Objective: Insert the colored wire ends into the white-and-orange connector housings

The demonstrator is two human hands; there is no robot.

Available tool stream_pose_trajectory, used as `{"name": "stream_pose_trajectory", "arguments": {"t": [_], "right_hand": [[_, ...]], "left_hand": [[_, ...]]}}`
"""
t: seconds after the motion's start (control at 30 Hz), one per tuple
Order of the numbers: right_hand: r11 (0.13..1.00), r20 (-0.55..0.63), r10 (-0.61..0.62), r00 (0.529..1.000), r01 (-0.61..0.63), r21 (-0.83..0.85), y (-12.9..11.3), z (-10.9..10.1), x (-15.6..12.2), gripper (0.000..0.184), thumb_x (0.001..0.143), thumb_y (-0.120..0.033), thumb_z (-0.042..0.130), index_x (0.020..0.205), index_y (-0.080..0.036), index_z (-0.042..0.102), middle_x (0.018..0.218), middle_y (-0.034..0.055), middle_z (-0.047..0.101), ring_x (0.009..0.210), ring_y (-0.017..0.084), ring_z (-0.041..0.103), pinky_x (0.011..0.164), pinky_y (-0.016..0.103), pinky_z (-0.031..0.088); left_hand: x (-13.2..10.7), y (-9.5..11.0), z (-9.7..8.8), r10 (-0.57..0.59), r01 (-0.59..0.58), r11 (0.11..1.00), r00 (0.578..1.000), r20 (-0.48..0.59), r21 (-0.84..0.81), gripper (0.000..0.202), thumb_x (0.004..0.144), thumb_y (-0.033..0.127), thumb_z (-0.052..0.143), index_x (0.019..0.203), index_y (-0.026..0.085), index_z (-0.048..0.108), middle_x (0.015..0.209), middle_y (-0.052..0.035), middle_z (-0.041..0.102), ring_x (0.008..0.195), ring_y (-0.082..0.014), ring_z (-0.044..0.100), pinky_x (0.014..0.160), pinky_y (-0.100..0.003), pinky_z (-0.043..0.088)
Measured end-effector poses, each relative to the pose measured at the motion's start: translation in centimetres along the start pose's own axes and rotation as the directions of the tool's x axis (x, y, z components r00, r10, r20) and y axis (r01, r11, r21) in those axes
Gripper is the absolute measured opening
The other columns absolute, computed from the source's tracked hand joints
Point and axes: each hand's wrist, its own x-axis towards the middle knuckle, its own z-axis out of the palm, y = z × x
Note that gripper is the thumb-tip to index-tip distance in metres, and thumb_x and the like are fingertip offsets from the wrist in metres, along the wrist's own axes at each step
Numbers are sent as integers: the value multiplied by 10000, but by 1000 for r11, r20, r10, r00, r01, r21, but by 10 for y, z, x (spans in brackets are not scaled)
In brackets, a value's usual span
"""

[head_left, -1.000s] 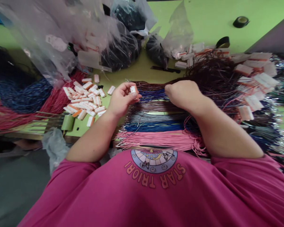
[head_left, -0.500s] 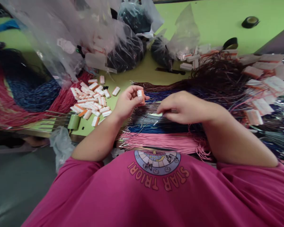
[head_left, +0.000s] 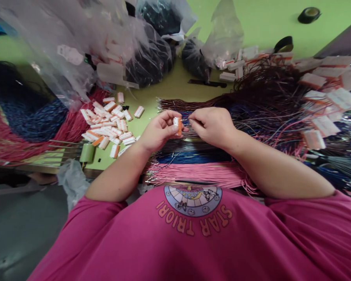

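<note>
My left hand (head_left: 160, 130) pinches a small white-and-orange connector housing (head_left: 177, 125) upright between thumb and fingers. Just right of it, my right hand (head_left: 212, 125) is closed in a pinch on a thin wire (head_left: 186, 120), whose tip points at the housing; most of the wire is hidden by the hand. Under both hands lie sorted bundles of cut wires: brown wires (head_left: 187, 104), blue wires (head_left: 193, 157) and pink wires (head_left: 193, 173), their metal-tipped ends toward the left. A pile of loose connector housings (head_left: 108, 123) lies left of my left hand.
Wired connectors (head_left: 323, 99) are heaped at the right with tangled wires. Plastic bags (head_left: 150, 54) of dark parts stand at the back, near a dark flat blade-like tool (head_left: 207, 83) and a tape roll (head_left: 309, 15). A green cylinder with metal rods (head_left: 87, 152) sits at the front left edge.
My right hand has moved left and slightly up from over the grey wires to beside the connector housing. My left hand keeps hold of the housing, now turned a little. The view has shifted slightly.
</note>
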Motion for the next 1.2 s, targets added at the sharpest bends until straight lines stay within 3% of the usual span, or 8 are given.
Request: {"name": "stream_pose_trajectory", "arguments": {"t": [0.2, 0.53, 0.67, 0.77, 0.87, 1.07, 1.2], "right_hand": [[978, 32, -65, 997, 70, -197, -4, -2, -2, 388, 1024, -278, 400, 1015, -151, 767, 936, 141, 770, 860, 264, 659, 710, 352, 353], [960, 124, -124, 984, 151, -237, -9, 1, 1, 396, 1029, -232, 377, 1035, -157, 766, 891, 136, 758, 828, 245, 641, 687, 348, 292], [954, 134, -136, 981, 167, -249, -9, 0, 1, 367, 994, -235, 408, 912, -148, 755, 803, 140, 738, 732, 223, 605, 640, 345, 228], [949, 149, -132, 980, 168, -267, -5, 4, 1, 340, 953, -245, 436, 788, -170, 724, 716, 121, 711, 644, 208, 575, 610, 340, 196], [945, 120, -139, 983, 168, -282, 2, 14, 2, 348, 954, -257, 433, 743, -178, 697, 701, 128, 707, 635, 223, 600, 610, 339, 213], [977, 1, -79, 997, 78, -200, 9, 22, -1, 326, 974, -321, 455, 839, -196, 723, 838, 145, 770, 736, 268, 691, 636, 335, 347], [969, 111, -52, 992, 77, -234, 4, 20, 2, 329, 969, -312, 444, 805, -189, 702, 793, 144, 756, 712, 263, 688, 634, 335, 355]], "left_hand": [[0, -3, -2, -21, 21, 1000, 1000, -5, 11, 536, 690, 373, 944, 1084, 213, 617, 858, 24, 709, 815, -170, 784, 629, -220, 620], [4, -10, 0, -25, 24, 1000, 995, -98, -10, 539, 608, 349, 987, 998, 174, 659, 768, 36, 718, 595, -94, 681, 576, -222, 583], [3, -10, 4, -44, 42, 999, 994, -101, -21, 558, 603, 350, 989, 1006, 158, 654, 756, 25, 730, 604, -108, 698, 596, -236, 577], [4, -10, 5, -112, 110, 992, 993, -27, -60, 583, 592, 357, 989, 1008, 152, 637, 737, 27, 715, 619, -119, 703, 629, -265, 584], [8, -9, 4, -118, 118, 990, 993, 13, -74, 527, 637, 293, 959, 1023, 137, 636, 775, 15, 722, 660, -113, 709, 695, -288, 592], [8, -7, 7, -128, 126, 989, 991, -28, -72, 363, 747, 87, 836, 1047, 128, 636, 783, 26, 712, 678, -92, 699, 782, -308, 584], [9, -11, 5, -111, 111, 992, 994, 1, -66, 343, 740, 103, 838, 1009, 127, 626, 760, 29, 702, 653, -89, 680, 743, -298, 582]]}}
